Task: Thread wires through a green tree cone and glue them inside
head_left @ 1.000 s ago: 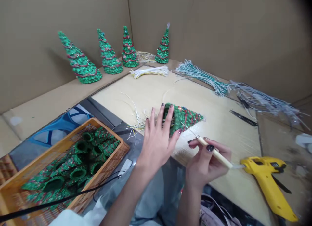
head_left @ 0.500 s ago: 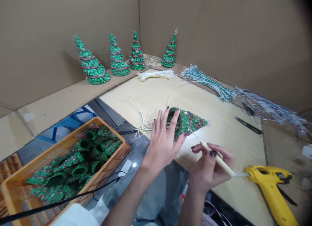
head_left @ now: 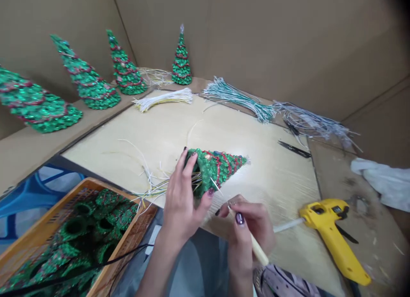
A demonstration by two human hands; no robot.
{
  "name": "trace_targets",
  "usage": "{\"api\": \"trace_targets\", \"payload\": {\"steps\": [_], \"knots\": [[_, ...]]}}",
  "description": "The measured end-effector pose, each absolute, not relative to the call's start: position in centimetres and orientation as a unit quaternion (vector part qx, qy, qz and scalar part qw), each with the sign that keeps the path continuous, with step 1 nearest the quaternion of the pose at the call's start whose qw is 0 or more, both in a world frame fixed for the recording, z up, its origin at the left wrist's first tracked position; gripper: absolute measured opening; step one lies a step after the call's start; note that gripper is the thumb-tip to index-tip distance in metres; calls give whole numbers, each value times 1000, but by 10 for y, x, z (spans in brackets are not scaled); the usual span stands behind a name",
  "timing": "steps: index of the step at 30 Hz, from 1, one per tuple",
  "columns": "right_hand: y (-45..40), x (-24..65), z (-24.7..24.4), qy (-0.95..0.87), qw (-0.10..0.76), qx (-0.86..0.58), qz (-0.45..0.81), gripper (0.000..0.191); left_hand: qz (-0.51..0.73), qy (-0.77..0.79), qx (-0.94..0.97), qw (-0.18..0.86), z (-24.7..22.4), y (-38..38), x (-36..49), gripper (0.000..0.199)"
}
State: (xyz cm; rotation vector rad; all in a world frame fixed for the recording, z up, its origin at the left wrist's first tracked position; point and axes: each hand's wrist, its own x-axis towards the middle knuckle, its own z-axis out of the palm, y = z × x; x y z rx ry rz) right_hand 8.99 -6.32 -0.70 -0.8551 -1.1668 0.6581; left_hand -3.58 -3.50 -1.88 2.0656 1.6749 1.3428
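While left hand (head_left: 181, 198) cradles green cone tree (head_left: 218, 169), right hand (head_left: 246, 233) pinches awl (head_left: 254, 243)

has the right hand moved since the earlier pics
Yes, the right hand has shifted left in view, away from the yellow glue gun.

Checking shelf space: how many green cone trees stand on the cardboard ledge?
4, left to right: first tree, second tree, third tree, fourth tree. More may stand out of view leftward.

A film-wrapped board (head_left: 256, 190) carries white wires (head_left: 163, 99); black snips (head_left: 294, 149).
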Motion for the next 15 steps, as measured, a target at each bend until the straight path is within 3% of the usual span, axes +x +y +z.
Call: {"api": "trace_targets", "payload": {"steps": [12,15], "knots": [[-58,83,-5,-533,726,-376,217,17,491,552,659,138,-23,-32,-36,75],[-58,84,-8,-568,700,-370,225,19,501,549,651,151,-24,-31,-36,77]]}}
